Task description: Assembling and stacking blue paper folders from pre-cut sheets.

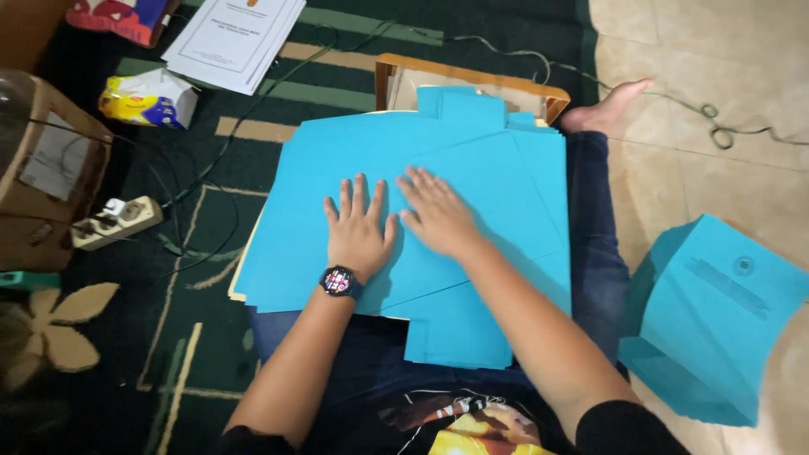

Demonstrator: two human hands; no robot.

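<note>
Across the person's lap, a blue card sheet (472, 194) is lying on a wooden board (472, 74), mostly hiding it. Both hands are pressing flat on it, gripping nothing: the left hand (359, 229), wearing a watch (340, 281), has fingers spread, while the right hand (438, 215) is resting just beside it. Another blue stack (716, 312) is sitting on the tiles, running off the right edge.

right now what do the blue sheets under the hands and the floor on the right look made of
Blue sheets: probably thin card or stiff paper, matte; they lie flat with crisp cut edges and a sharp fold. Floor: likely glazed tile, beige and faintly glossy, with straight grout lines.
</note>
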